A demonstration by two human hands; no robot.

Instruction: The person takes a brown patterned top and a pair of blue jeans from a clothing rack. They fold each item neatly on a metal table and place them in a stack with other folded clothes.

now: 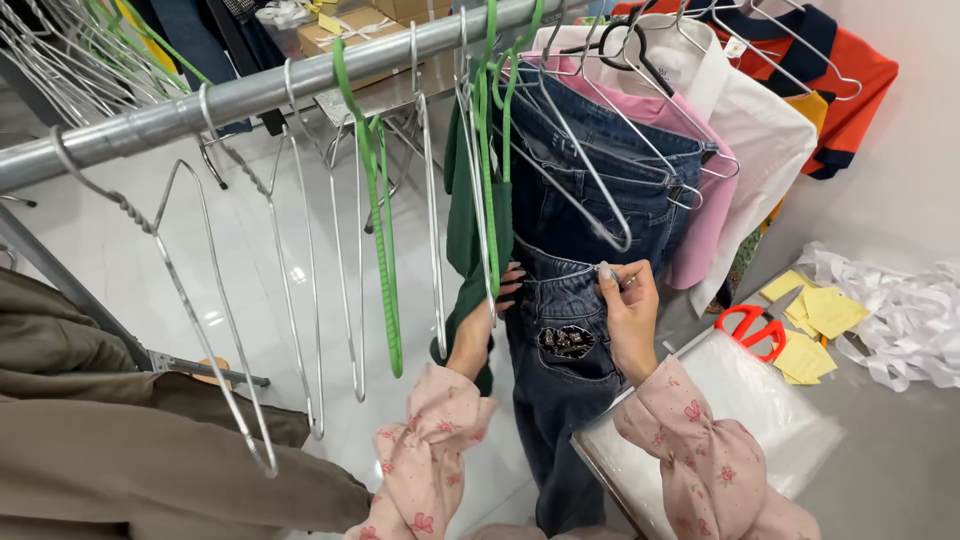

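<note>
Dark blue jeans [562, 400] with a beaded patch hang from a wire hanger on the steel rail [250, 95]. My left hand [490, 312] grips the jeans' waistband at its left side, next to a green garment [468, 240]. At the right side of the waistband, my right hand [628, 300] pinches the hanger's wire. Both sleeves are pink with a flower print.
Empty wire hangers [300, 300] and a green hanger [380, 250] hang to the left. More jeans, a pink top, a white shirt [770, 140] hang behind. Clear plastic bags [740, 410], red scissors [752, 330], yellow tags [815, 315], white ribbon [900, 310] lie at right. Olive cloth [120, 440] lies at left.
</note>
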